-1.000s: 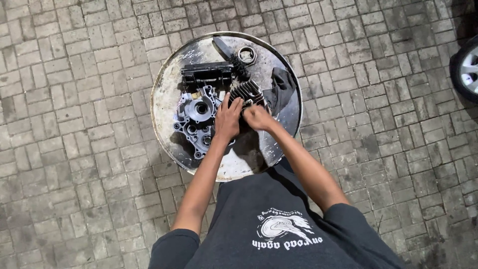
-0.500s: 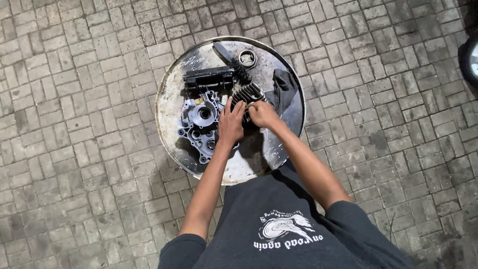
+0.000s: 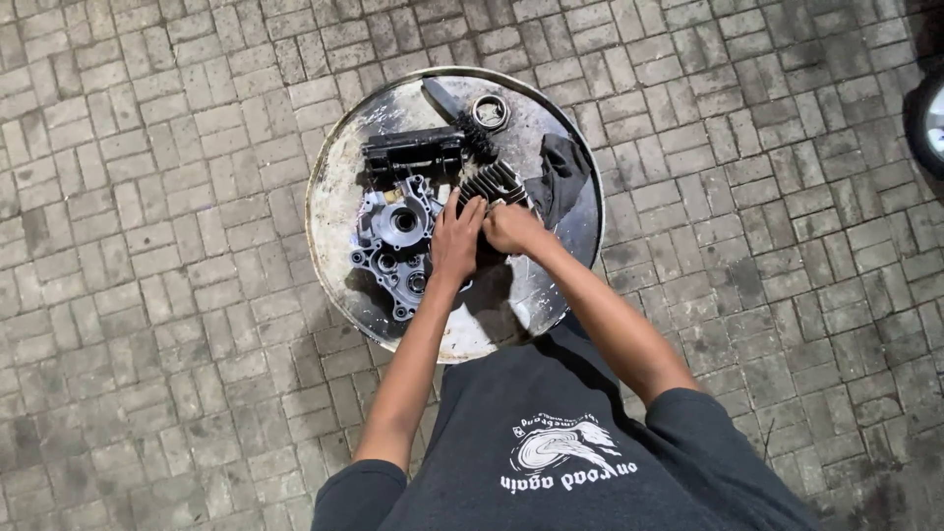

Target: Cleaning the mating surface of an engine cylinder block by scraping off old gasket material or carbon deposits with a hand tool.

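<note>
Count, head view: two hands, left hand (image 3: 454, 241) and right hand (image 3: 511, 228), both at centre frame on one finned metal block (image 3: 492, 184). On the one round drum top (image 3: 334, 211): one grey engine casing (image 3: 393, 241) left of centre, one black rectangular part (image 3: 411, 152) above it, one metal ring (image 3: 490, 111) at top, one dark rag (image 3: 560, 177) right of centre. One wheel (image 3: 929, 123), partly cut off at the right edge.

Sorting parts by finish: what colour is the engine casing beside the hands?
Silver-grey bare metal engine casing, head view.
</note>
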